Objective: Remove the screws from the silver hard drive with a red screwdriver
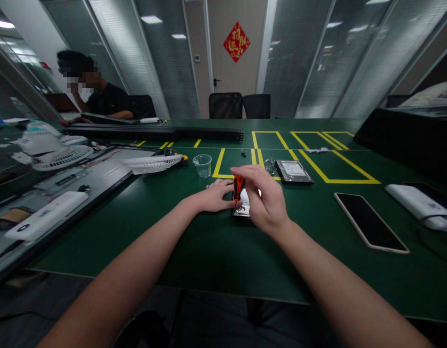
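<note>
Screwdriver (238,187), right hand (266,195) (arched) at its top

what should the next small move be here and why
Probably a slow turn of the screwdriver by the right hand: it is gripped nearly upright, pointing down at the hard drive, with the left hand close by. Whether the tip is seated is unclear.

A red-and-black-handled screwdriver (238,186) stands nearly upright over a silver, rectangular hard drive (245,208), partly hidden, lying flat on the green table (209,256).
</note>
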